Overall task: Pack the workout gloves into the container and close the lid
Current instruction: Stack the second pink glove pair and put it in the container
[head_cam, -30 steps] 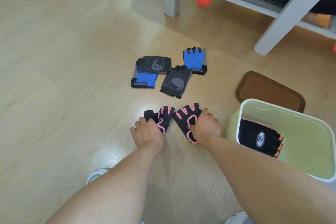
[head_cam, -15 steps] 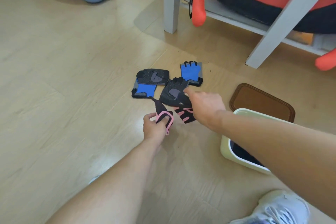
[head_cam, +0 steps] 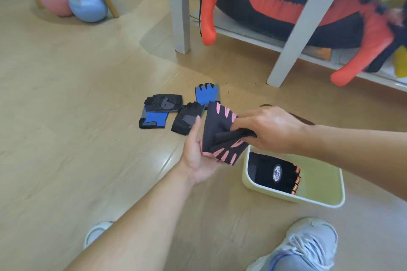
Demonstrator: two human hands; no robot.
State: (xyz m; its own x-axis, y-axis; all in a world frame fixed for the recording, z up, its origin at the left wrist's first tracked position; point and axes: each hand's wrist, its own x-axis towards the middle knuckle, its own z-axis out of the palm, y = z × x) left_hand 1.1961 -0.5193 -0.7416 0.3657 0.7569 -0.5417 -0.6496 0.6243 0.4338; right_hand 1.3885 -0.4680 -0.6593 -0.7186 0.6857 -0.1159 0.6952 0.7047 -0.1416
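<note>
The left hand is up off the floor, palm up, with its fingers bent under the black and pink gloves. The right hand pinches the same gloves from the other side, with its fingers folded over the black cloth. So both hands hold this pair together, and the pair hangs in the air just above the near corner of the container.

The container is a pale green box that sits on the wood floor. Its top is open. Inside it lies a black glove with orange finger tips, flat against the side of the box that is closest to the hands. The brown lid lies on the floor just behind the container, and the right hand hides most of it.

More gloves lie on the floor past the container, on the far side of the hands. A blue glove is farthest from the box. A dark grey glove lies just beside the left hand's fingertips. Next to it, farther from the container, another blue glove has a second dark grey glove lying across its top.

A grey shoe rests on the floor on the near side of the container.
</note>
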